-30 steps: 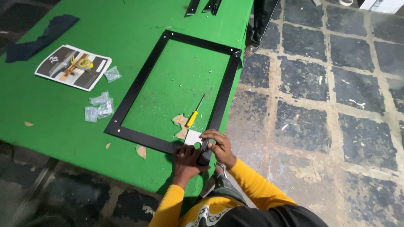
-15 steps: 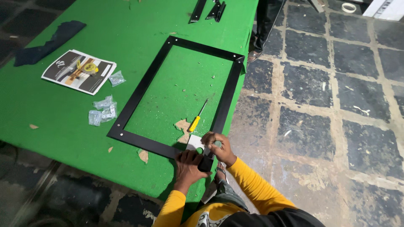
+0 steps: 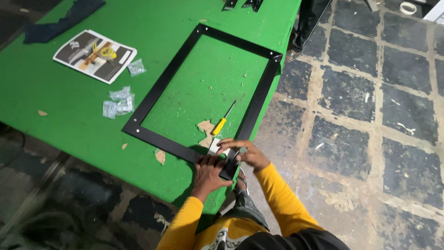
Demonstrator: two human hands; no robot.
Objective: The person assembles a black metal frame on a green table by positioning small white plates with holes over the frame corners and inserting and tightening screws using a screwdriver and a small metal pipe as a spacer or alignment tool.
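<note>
A black rectangular frame [image 3: 157, 90] lies flat on the green table [image 3: 60, 115]. Both my hands rest on its near right corner at the table's edge. My left hand [image 3: 209, 172] presses down on the frame's near bar, fingers spread over it. My right hand [image 3: 245, 153] grips the corner from the right side, next to a small white piece [image 3: 215, 147]. A screwdriver [image 3: 223, 121] with a yellow handle lies inside the frame, just beyond my hands.
Small clear bags of hardware [image 3: 118, 101] and a printed leaflet [image 3: 95, 55] lie left of the frame. A dark cloth [image 3: 60, 23] sits at the far left. Cardboard scraps [image 3: 206, 127] are near the screwdriver. A dark tiled floor [image 3: 370, 115] lies to the right.
The view has shifted slightly. My hands stay on the frame's near right corner, with the right hand's fingers now reaching further over it.
</note>
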